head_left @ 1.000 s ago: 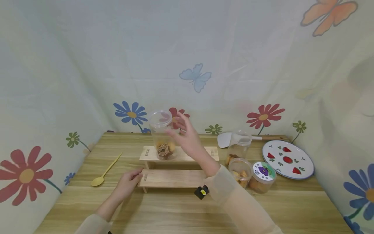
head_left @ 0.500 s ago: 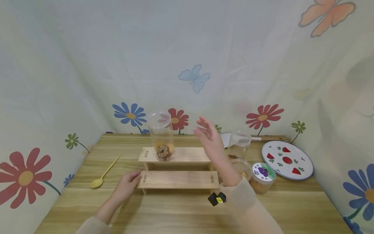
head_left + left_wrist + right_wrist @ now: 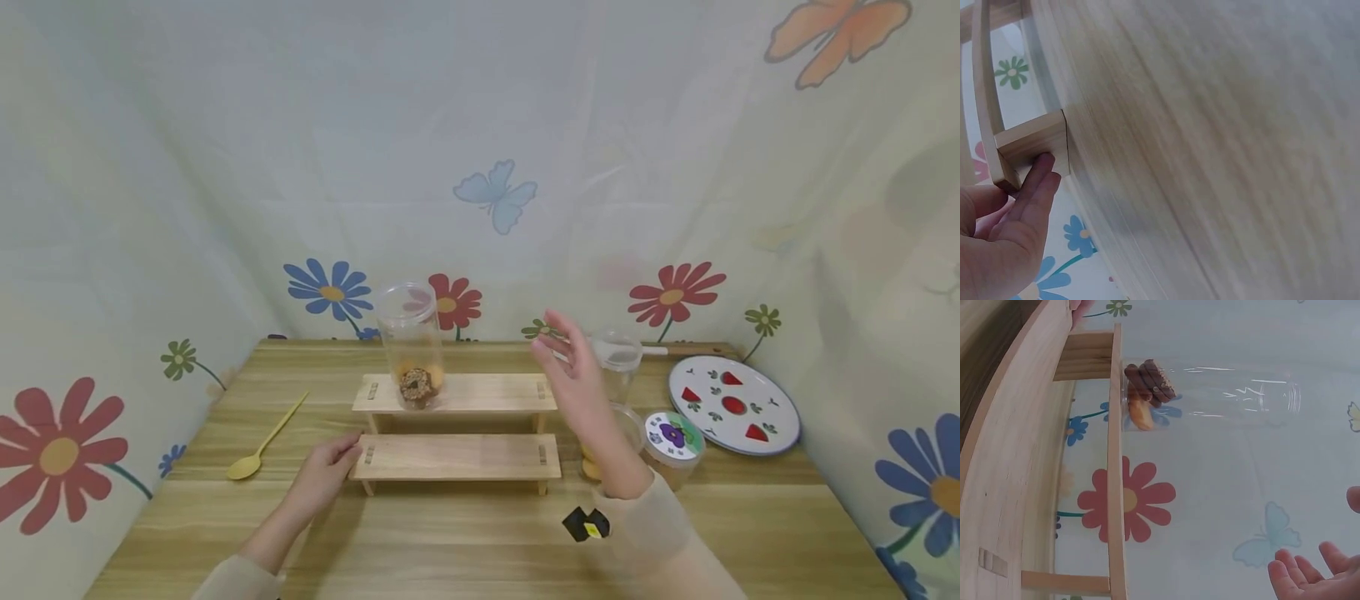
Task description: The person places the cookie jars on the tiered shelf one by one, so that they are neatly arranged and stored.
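A two-step wooden shelf (image 3: 459,457) stands mid-table. My left hand (image 3: 326,473) grips its lower left end; in the left wrist view the thumb lies by the plank's edge and the fingertips touch the leg (image 3: 1035,140). On the upper step's left part stands a tall clear jar (image 3: 408,329), its dark ring-shaped cookies (image 3: 1150,381) and paler pieces at the bottom. Raised over the shelf's right end, my right hand (image 3: 579,385) holds nothing, fingers loosely bent. Behind it and its forearm, more clear jars (image 3: 619,354) are partly hidden.
At right are a jar with a flower-printed lid (image 3: 674,435) and a strawberry-patterned plate (image 3: 708,425). A white-bladed spatula with a wooden handle (image 3: 701,350) lies at the back. A yellow spoon (image 3: 258,450) lies at left. A flower-printed curtain (image 3: 360,167) rises behind the table.
My right hand has left the side of the tall jar and moved right, over the shelf's right end. The jar stays on the upper step. My left hand keeps its place.
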Available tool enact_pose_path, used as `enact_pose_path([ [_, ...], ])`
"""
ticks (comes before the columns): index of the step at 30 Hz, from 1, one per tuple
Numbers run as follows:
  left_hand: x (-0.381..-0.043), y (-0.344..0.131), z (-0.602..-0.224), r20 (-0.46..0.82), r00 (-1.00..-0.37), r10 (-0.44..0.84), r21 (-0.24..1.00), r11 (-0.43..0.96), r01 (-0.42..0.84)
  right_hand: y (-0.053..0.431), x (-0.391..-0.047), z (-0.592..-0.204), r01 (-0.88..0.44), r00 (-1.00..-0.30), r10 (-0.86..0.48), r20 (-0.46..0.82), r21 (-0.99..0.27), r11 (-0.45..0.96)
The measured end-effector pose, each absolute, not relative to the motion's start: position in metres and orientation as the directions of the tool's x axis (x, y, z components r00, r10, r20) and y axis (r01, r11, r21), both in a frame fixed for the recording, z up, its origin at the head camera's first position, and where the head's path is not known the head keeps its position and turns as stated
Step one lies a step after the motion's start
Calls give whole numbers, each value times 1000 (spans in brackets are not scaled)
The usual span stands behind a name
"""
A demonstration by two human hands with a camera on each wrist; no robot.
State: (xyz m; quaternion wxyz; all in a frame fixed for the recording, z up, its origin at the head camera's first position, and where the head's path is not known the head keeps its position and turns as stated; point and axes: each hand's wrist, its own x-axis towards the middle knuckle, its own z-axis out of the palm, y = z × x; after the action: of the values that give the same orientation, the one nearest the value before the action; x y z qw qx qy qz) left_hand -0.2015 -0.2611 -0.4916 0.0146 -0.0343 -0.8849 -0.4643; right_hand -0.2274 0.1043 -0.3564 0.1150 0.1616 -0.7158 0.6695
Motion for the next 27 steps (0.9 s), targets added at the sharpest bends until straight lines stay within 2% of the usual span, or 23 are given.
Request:
enact_pose_path([
  [6, -202, -261, -491, 56, -998, 41, 820, 568, 70, 112, -226, -366, -467, -880, 9, 475, -867, 175],
  [9, -202, -261, -491, 68, -997, 44, 818, 569, 81, 121, -226, -372, -436, -880, 79, 468, -863, 256],
  [14, -201, -261, -490, 83, -995, 46, 811, 577, 95, 139, -226, -383, -376, -888, 147, 436, -872, 314],
  [22, -200, -262, -491, 83, -995, 45, 813, 574, 94, 163, -227, -392, -365, -880, 158, 448, -850, 380],
  [27, -201, -263, -492, 72, -996, 45, 818, 570, 85, 175, -240, -400, -343, -881, 155, 446, -830, 439],
])
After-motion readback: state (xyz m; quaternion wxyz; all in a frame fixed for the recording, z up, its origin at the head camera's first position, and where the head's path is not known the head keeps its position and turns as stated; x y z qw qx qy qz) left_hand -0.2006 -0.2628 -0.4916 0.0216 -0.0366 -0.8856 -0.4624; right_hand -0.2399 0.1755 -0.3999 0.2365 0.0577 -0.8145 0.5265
